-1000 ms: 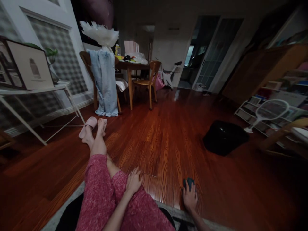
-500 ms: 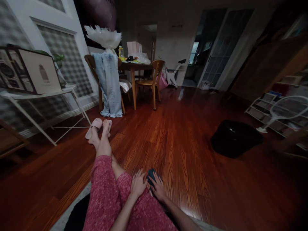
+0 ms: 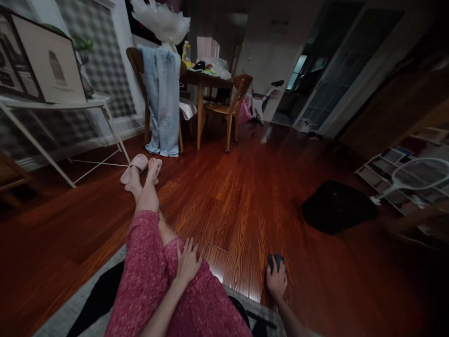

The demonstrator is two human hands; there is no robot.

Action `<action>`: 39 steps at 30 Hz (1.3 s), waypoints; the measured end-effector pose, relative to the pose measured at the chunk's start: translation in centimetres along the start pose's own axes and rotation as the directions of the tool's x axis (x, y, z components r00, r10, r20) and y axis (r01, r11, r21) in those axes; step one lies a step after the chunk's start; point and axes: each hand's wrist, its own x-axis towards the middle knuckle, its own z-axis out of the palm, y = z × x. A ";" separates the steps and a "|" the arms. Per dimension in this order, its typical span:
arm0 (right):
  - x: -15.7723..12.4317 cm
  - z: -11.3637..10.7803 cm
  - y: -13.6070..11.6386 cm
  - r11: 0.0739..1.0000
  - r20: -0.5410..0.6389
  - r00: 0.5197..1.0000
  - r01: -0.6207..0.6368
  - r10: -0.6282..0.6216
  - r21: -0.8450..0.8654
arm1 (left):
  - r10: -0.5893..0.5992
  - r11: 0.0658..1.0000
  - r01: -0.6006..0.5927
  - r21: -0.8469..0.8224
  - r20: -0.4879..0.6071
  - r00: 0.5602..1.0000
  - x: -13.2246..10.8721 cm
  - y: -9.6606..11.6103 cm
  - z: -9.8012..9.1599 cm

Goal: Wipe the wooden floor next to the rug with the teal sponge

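My left hand (image 3: 189,263) lies flat on the knee of the pink-red trousers (image 3: 145,262), fingers apart, holding nothing. Off to the right of the legs, my right hand (image 3: 277,281) has its fingers over a small dark blue-green bundle (image 3: 278,258) and grips it. Its exact kind is too dark to make out, and the fingers hide part of it. Wood floor (image 3: 238,220) shows around and beyond this hand. The crossed legs stretch forward to feet in pink slippers (image 3: 134,169).
A black bin-like container (image 3: 338,208) stands on the floor at right, near a white racket (image 3: 417,174) and a shelf. To the left is a white side table (image 3: 94,103) with a framed box. Jeans (image 3: 163,100) hang over a chair by the dining table (image 3: 200,82).
My right hand has moved from beside the knee out to the right, carrying the dark bundle. My left hand stays on the knee. The view has tilted and dipped.
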 end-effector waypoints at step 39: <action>-3.5 3.0 -10.9 0.991 -0.134 0.990 -0.057 0.040 -0.123 | 0.049 0.999 -0.049 0.005 -0.022 0.999 1.4 -0.5 0.1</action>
